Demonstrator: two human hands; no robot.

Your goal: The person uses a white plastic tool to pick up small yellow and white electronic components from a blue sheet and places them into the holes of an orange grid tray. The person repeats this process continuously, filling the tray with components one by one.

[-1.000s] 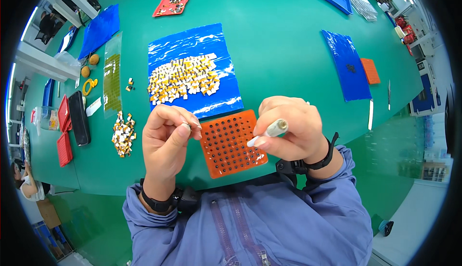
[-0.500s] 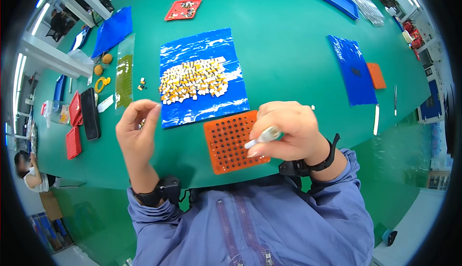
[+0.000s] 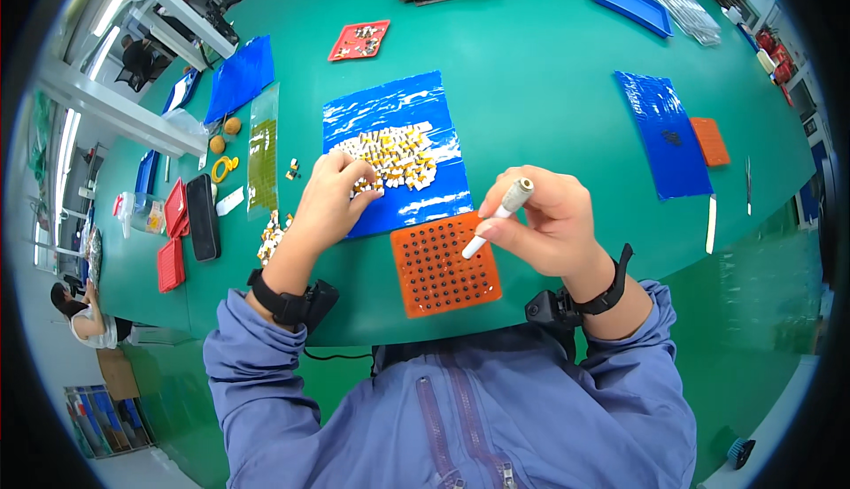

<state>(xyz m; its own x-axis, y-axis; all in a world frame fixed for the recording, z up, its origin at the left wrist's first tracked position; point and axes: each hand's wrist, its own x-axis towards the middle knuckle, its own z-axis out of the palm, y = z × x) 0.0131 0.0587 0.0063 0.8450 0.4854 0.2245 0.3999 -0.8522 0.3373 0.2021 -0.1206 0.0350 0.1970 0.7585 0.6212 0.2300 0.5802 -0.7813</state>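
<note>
My left hand (image 3: 332, 201) reaches onto the blue plastic sheet (image 3: 390, 95), its fingers curled at the near left edge of a pile of small white-and-yellow parts (image 3: 405, 154). Whatever lies between those fingertips is hidden. In my right hand (image 3: 549, 223) is a white pen-like tool (image 3: 476, 246) with a metallic end, held tilted, its white tip over an orange block (image 3: 489, 292). Rows of small black pieces sit in that block's holes. More white-and-yellow parts (image 3: 270, 239) lie on the green table beside my left forearm.
A red tray (image 3: 343, 53) with small metal parts lies farther back. Yellow scissors (image 3: 221, 170), a black case (image 3: 204, 223) and red trays (image 3: 170, 263) are at left. At right lie another blue sheet (image 3: 651, 108), an orange block (image 3: 711, 142) and tweezers (image 3: 748, 188).
My left hand has moved right and forward from beside the sheet onto the pile. My right hand still grips the white tool, which shows more fully now. The view has shifted slightly.
</note>
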